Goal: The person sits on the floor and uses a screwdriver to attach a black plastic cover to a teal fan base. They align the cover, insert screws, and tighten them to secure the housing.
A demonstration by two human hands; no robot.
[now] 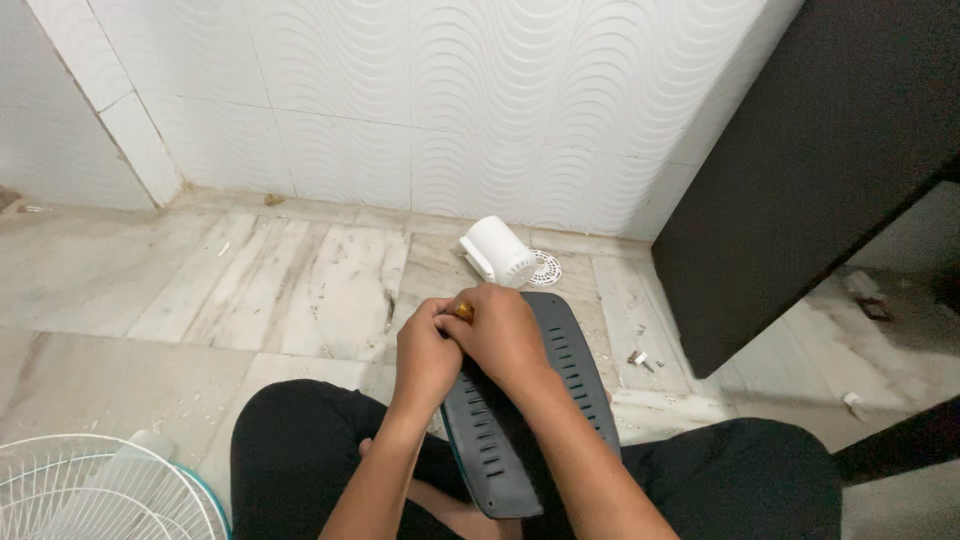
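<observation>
A marble floor (300, 290) meets white wavy wall tiles (450, 100), with a dark cabinet (800, 170) at right. Both hands, left hand (425, 358) and right hand (500, 335), pinch a small amber piece (464, 312) over a dark slotted panel (500, 440) resting on the lap. A white cylinder (498, 250) lies just beyond, and a white fan grille (90, 490) sits at lower left.

Home floor corner: marble floor (300, 290), wavy white wall tiles (450, 110), floor drain (545, 267).

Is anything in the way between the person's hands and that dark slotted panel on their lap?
Nothing visible. The left hand and right hand already rest together on the top end of the dark slotted panel, pinching something small there.
</observation>
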